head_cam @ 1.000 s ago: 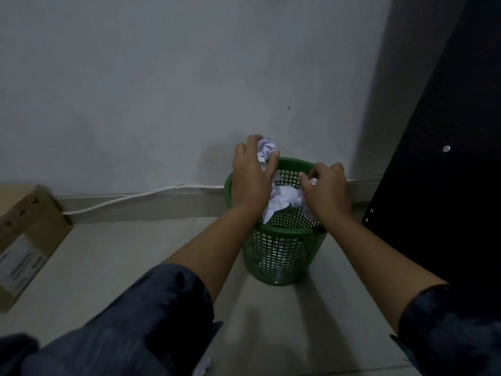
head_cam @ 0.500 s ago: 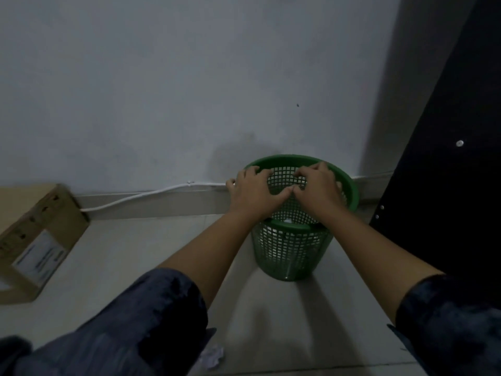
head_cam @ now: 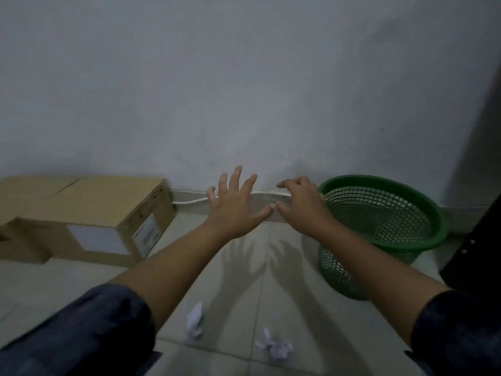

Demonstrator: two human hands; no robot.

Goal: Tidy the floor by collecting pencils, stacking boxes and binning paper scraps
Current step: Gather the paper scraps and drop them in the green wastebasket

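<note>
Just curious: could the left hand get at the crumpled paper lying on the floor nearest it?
Probably yes. The left hand is open and holds nothing, and the crumpled paper lies on bare floor below its forearm, with nothing covering it.

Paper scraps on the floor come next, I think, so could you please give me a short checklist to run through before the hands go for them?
1. Left hand free: ok, its fingers are spread and it holds nothing.
2. Right hand free: ok, loosely curled and holding nothing.
3. Scraps left to collect: not ok, one crumpled scrap and a second scrap lie on the floor tiles near the person.
4. Green bin upright and open-topped: ok, it stands to the right of the hands.
5. Room left in the bin: cannot tell, its bottom is hidden.
6. Cardboard boxes out of the way: ok, they sit against the wall on the left.
</note>
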